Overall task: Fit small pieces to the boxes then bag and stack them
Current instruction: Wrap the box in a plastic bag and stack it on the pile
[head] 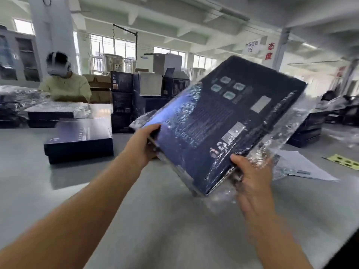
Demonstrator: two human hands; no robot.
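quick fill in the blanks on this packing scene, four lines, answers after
The held box sits inside a clear plastic ____.
The count of hands gripping it, left hand and right hand, is ____.
On the grey table, another dark box lies to its ____.
The sheet at far right is coloured ____.
Missing: bag; two; left; yellow

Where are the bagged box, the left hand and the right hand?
Bagged box (pixel 223 121): head view, middle of its printed face.
Left hand (pixel 143 144): head view, its back, at the box's left edge.
Right hand (pixel 252 175): head view, its back, at the box's lower corner.
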